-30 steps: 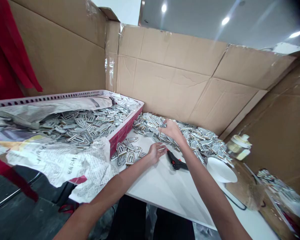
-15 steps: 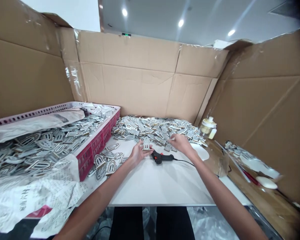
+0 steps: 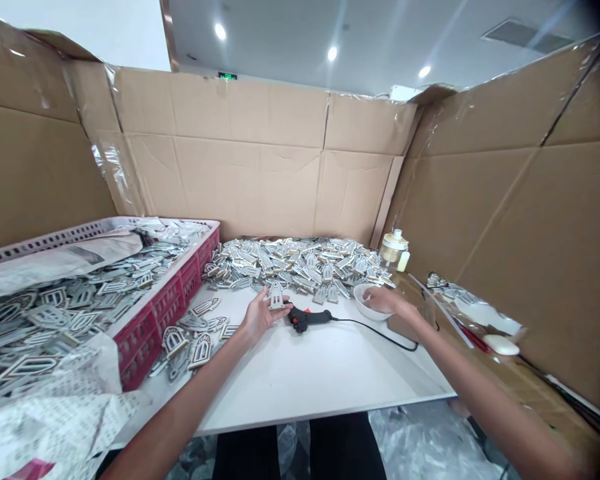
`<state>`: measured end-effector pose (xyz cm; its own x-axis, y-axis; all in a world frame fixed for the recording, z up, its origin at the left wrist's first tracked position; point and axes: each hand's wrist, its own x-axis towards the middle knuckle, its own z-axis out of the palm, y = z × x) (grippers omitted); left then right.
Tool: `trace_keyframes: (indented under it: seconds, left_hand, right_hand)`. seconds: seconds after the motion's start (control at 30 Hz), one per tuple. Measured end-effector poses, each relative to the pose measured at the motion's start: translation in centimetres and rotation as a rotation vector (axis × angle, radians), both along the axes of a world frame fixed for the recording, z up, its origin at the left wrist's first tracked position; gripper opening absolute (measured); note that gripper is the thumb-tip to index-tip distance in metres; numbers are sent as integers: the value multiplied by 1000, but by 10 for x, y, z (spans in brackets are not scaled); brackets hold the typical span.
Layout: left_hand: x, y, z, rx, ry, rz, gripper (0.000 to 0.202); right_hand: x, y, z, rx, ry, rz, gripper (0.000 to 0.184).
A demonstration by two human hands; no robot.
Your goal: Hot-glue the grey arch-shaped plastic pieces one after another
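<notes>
Between the fingers of my left hand (image 3: 261, 315) is a small arched window-shaped piece (image 3: 277, 295), held upright with its face toward me. A black glue gun (image 3: 309, 318) lies on the white table just right of that hand, its cord running off to the right. My right hand (image 3: 383, 300) reaches into a white bowl (image 3: 365, 308) at the right; the fingertips are inside it and hidden, so I cannot make out what they touch. Behind both hands lies a heap of similar grey-white arched pieces (image 3: 300, 263).
At the left stands a pink crate (image 3: 167, 307) full of such pieces, with printed paper (image 3: 55, 420) over its edge. Loose pieces (image 3: 200, 350) lie beside it. A clear and cream jar (image 3: 394, 250) stands at the back right. Cardboard walls (image 3: 245, 173) enclose the table (image 3: 280, 387).
My right hand has moved right, from the heap's front edge to inside the bowl. My left hand still holds the arched piece. The view has turned slightly right.
</notes>
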<state>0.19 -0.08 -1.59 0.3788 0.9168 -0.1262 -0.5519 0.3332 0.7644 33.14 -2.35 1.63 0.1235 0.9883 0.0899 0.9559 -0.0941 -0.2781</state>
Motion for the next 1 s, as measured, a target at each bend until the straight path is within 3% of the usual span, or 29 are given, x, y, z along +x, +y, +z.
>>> trace_keyframes:
  seconds: [0.1,0.23,0.73,1.0]
  left_hand:
    - [0,0,0,7,-1,-11,23]
    - [1,-2,1,0,7,-21,22]
    - [2,-3,-2,4,14,-60,25]
    - [3,-3,-1,18,42,-74,29]
  right_hand:
    - [9,6,-12,-31,15,19,29]
    - [19,12,-16,-11,11,12,32]
    - [25,6,13,29,-5,-71,17]
    - [0,-4,31,111,-33,-116,14]
